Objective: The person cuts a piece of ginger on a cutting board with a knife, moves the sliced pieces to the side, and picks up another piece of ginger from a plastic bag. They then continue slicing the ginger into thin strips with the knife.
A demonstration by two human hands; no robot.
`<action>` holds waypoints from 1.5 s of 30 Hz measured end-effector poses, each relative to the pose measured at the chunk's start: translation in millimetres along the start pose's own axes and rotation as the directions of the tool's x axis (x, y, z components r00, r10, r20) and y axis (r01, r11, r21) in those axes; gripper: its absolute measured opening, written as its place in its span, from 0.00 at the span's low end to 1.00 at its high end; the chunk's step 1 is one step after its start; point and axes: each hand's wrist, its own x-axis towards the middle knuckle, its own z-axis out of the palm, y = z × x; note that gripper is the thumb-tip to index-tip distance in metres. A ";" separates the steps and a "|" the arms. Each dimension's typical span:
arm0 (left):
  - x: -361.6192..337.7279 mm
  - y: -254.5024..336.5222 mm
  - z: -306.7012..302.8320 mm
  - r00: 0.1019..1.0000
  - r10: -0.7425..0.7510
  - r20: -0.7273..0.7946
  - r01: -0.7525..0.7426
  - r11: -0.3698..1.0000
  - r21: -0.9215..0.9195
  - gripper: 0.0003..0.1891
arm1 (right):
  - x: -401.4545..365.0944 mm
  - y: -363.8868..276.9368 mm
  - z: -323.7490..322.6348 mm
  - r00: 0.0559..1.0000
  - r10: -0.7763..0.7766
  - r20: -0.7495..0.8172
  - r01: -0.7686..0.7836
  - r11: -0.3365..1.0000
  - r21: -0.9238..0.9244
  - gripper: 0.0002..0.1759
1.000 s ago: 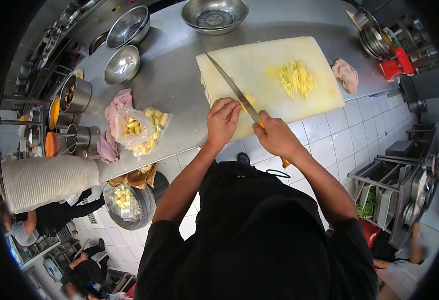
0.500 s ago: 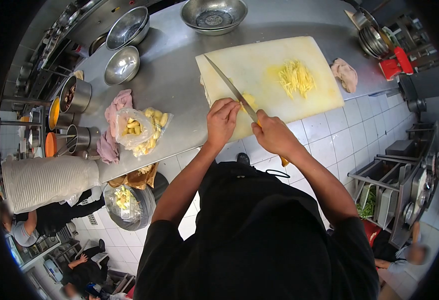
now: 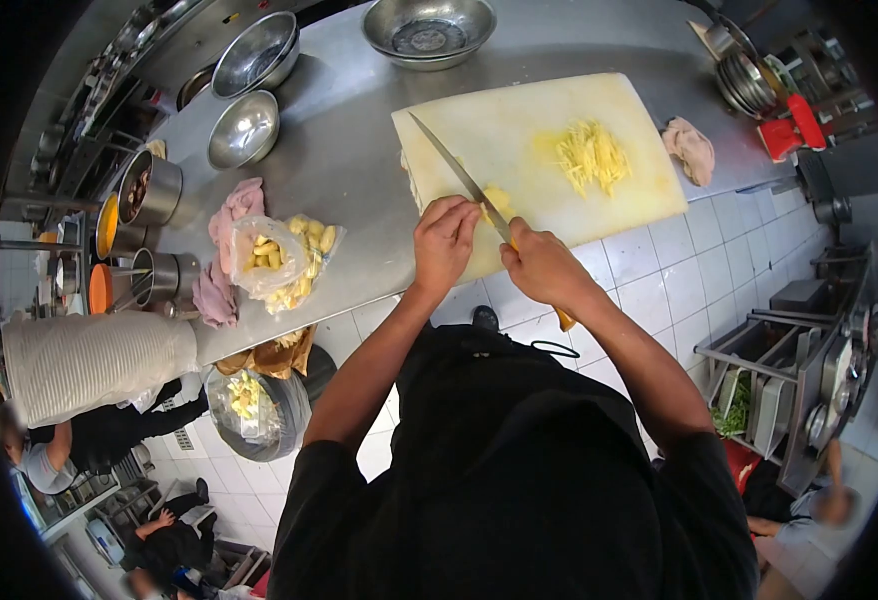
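My right hand [image 3: 542, 262] is closed around the handle of a long kitchen knife [image 3: 446, 153], whose blade points away to the upper left over the white cutting board [image 3: 519, 105]. Against the blade, my left hand [image 3: 444, 243] is bunched, its fingertips pinching a small pale yellow vegetable piece that they mostly hide. Thin yellow slices [image 3: 498, 198] lie just beyond the blade. Farther right on the board is a heap of yellow matchstick strips [image 3: 593, 157]. To the left, a plastic bag [image 3: 277, 262] holds peeled yellow pieces.
Metal bowls [image 3: 244, 131] and a wide basin [image 3: 429, 30] stand at the back of the steel table [image 3: 334, 150]. Pink cloths [image 3: 242, 204] lie beside the bag, and another cloth [image 3: 690, 150] right of the board. A lined bin [image 3: 271, 425] stands below left. Other people are in the background.
My right hand and the knife handle have shifted very slightly left and towards me. The left hand stays in place beside the blade.
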 end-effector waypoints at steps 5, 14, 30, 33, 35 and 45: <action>-0.5 -1.5 1.3 1.000 -0.005 0.007 0.005 1.000 -0.004 0.04 | 4.6 0.7 0.4 0.996 0.069 0.054 -0.072 0.996 0.052 0.15; -0.6 -4.0 1.8 0.997 0.069 -0.026 -0.067 0.997 0.043 0.05 | -6.7 -7.7 -16.9 0.998 0.042 -0.052 -0.039 0.998 0.054 0.15; -0.2 -2.5 0.7 0.994 0.079 0.072 -0.088 0.988 0.128 0.09 | -7.6 20.4 -17.3 0.970 0.235 0.057 -0.216 0.740 0.637 0.12; 2.2 -2.4 1.6 0.993 0.084 0.081 -0.095 0.986 0.136 0.09 | -10.3 21.2 -11.7 0.971 0.234 0.049 -0.208 0.729 0.652 0.12; 4.2 -2.3 1.4 0.991 0.083 0.101 -0.098 0.984 0.150 0.08 | -10.3 23.4 -7.7 0.974 0.224 0.042 -0.196 0.727 0.658 0.13; 5.0 -1.5 2.9 0.993 0.076 0.091 -0.089 0.985 0.149 0.05 | -5.0 27.0 -0.9 0.974 0.228 0.013 -0.190 0.776 0.602 0.15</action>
